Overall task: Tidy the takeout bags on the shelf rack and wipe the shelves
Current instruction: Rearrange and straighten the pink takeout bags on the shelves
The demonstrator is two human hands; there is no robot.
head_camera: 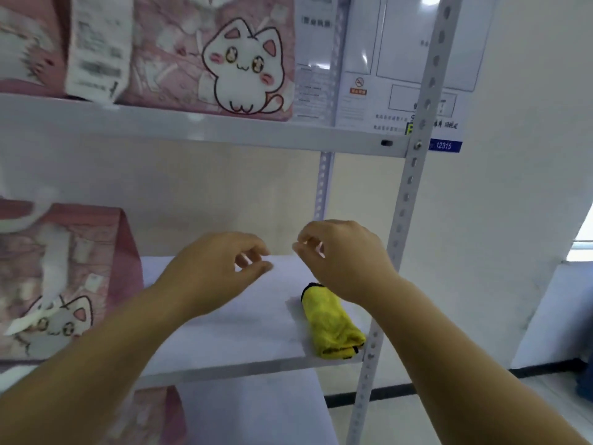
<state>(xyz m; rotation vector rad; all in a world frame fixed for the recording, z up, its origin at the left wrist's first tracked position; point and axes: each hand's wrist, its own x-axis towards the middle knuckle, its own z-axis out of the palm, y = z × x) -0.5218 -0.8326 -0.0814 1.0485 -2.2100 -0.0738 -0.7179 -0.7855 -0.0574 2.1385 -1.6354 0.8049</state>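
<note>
A folded yellow cloth [332, 322] lies on the middle shelf [244, 332] near its right front corner. My right hand [343, 258] hovers just above and behind the cloth, fingers curled and apart, holding nothing. My left hand [215, 268] hangs over the bare middle of the same shelf, fingers loosely spread and empty. A pink takeout bag with a white cat [61, 284] stands at the left of this shelf. On the upper shelf [321, 136] stand pink cat bags [218, 56], one with a white receipt [98, 46] hanging on it.
A perforated grey upright post [407, 200] bounds the rack on the right, with another post [322, 184] at the back. Papers and a blue label [444, 145] hang on the wall behind. Another pink bag [154, 415] sits on the lower shelf. Floor lies to the right.
</note>
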